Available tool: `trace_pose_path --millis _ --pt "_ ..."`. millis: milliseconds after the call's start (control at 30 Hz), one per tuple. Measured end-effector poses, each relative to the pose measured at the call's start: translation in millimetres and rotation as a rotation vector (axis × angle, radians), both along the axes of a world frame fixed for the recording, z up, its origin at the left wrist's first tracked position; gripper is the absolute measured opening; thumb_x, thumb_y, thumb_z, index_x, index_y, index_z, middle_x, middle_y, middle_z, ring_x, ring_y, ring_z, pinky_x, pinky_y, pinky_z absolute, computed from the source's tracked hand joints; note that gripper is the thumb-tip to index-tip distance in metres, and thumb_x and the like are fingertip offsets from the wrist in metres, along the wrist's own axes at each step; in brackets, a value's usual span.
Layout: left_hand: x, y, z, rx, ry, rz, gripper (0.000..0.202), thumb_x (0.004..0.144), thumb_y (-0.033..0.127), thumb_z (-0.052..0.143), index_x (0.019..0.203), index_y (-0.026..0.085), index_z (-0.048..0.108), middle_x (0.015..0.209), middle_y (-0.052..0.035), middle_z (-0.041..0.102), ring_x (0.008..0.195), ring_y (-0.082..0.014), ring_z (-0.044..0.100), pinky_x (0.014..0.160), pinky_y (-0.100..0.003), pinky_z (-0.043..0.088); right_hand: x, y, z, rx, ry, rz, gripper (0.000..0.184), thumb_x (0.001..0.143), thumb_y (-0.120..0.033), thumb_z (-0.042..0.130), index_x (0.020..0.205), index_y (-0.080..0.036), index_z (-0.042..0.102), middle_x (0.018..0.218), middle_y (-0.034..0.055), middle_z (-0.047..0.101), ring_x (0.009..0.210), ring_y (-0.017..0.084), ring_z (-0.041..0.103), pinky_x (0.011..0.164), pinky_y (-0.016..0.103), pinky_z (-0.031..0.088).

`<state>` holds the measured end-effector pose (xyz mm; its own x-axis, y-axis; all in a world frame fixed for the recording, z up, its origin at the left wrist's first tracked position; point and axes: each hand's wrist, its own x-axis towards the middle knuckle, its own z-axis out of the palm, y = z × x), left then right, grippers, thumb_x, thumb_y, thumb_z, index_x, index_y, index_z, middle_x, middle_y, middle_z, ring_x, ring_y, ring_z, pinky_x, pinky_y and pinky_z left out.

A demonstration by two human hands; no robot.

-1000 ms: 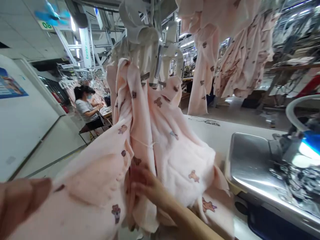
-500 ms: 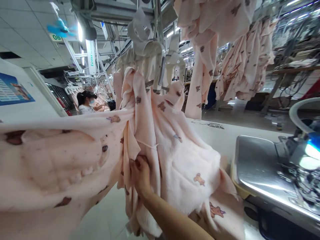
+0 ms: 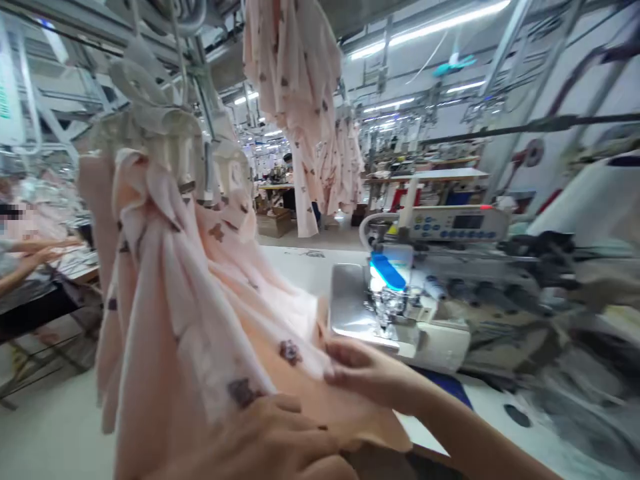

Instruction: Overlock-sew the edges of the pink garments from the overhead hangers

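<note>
Beside overlock machine (image 3: 400,313): right hand (image 3: 370,373) pinching pink fleece garment (image 3: 200,320) edge; left hand (image 3: 270,443) pressed flat on fabric. Best keep edge taut, layers aligned.

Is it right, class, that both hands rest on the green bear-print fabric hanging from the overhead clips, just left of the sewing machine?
Not quite: the fabric is pale pink, not green, as the head view shows. The left hand and right hand do rest on it, left of the sewing machine.
</note>
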<state>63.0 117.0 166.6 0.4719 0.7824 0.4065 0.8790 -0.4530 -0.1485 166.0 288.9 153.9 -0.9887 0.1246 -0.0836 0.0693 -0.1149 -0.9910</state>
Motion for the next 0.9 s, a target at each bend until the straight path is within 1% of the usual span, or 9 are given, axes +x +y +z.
trace_pose_path --millis 100,233,367,467,633,700,767,833,900 --pt "9 38 -1.6 0.155 -0.046 -0.096 0.028 0.096 0.02 0.037 0.07 0.019 0.046 0.054 0.0066 0.049 0.045 -0.0097 0.041 0.047 -0.027 0.029 39 13 -41.6 0.128 -0.093 0.004 0.043 0.066 -0.052 0.07 0.065 -0.016 0.048 0.062 -0.005 0.035 0.059 0.009 0.029 0.051 0.021 0.019" --pt "23 70 -6.1 0.256 -0.037 -0.045 0.029 0.093 0.013 0.035 0.066 0.018 0.042 0.056 0.0036 0.049 0.048 -0.0128 0.043 0.049 -0.028 0.03 69 28 -46.7 0.243 -0.046 -0.139 0.037 0.076 -0.048 0.059 0.062 -0.017 0.043 0.063 -0.0034 0.035 0.061 0.011 0.031 0.053 0.022 0.022" --pt "26 99 -29.4 0.3 -0.11 0.121 0.02 0.09 0.009 0.037 0.086 0.017 0.054 0.095 -0.0035 0.067 0.087 -0.018 0.061 0.075 -0.032 0.049 61 46 -35.4 0.548 -0.023 -0.72 0.032 0.083 -0.049 0.044 0.075 -0.019 0.052 0.06 -0.002 0.043 0.055 0.015 0.04 0.053 0.026 0.028" --pt "14 122 -51.7 0.225 -0.136 0.193 0.033 0.086 0.003 0.036 0.112 0.012 0.053 0.126 -0.008 0.059 0.12 -0.0183 0.051 0.103 -0.035 0.044 42 56 -42.9 0.762 -0.106 -1.125 0.025 0.079 -0.041 0.043 0.09 -0.02 0.051 0.051 -0.0033 0.044 0.051 0.02 0.047 0.053 0.029 0.03" --pt "-9 138 -53.1 0.159 -0.131 0.187 0.035 0.088 0.005 0.033 0.118 0.009 0.049 0.123 -0.0129 0.06 0.117 -0.0205 0.055 0.1 -0.038 0.048 38 48 -64.4 0.763 0.025 -1.306 0.025 0.085 -0.041 0.045 0.095 -0.02 0.051 0.078 0.0059 0.061 0.061 0.021 0.056 0.061 0.033 0.043" --pt "-8 131 -41.1 0.15 -0.159 0.2 0.03 0.089 0.008 0.034 0.114 0.011 0.05 0.114 -0.0126 0.064 0.107 -0.0212 0.06 0.091 -0.038 0.053 47 34 -73.3 0.712 0.257 -1.296 0.033 0.088 -0.048 0.052 0.104 -0.02 0.053 0.097 0.0096 0.061 0.08 0.022 0.061 0.077 0.035 0.047" --pt "0 122 -28.1 0.106 -0.187 0.231 0.02 0.088 0.009 0.037 0.097 0.016 0.054 0.091 -0.0066 0.066 0.083 -0.0195 0.064 0.072 -0.033 0.055 54 18 -82.7 0.552 0.425 -1.128 0.054 0.083 -0.06 0.059 0.121 -0.022 0.05 0.113 0.0106 0.059 0.101 0.026 0.059 0.086 0.034 0.048" --pt "8 114 -18.3 0.06 -0.195 0.235 0.017 0.085 0.008 0.039 0.081 0.02 0.05 0.071 0.0002 0.059 0.063 -0.0165 0.058 0.056 -0.028 0.048 58 4 -90.9 0.304 0.398 -0.879 0.065 0.078 -0.067 0.062 0.123 -0.022 0.052 0.108 0.0091 0.062 0.099 0.027 0.06 0.076 0.031 0.05" --pt "12 112 -13.0 0.037 -0.217 0.218 0.017 0.083 0.007 0.04 0.078 0.021 0.048 0.066 0.0025 0.054 0.058 -0.0154 0.054 0.051 -0.026 0.041 57 -5 -95.9 0.098 0.294 -0.736 0.053 0.081 -0.066 0.059 0.103 -0.018 0.062 0.084 0.0058 0.063 0.078 0.022 0.06 0.06 0.025 0.047"
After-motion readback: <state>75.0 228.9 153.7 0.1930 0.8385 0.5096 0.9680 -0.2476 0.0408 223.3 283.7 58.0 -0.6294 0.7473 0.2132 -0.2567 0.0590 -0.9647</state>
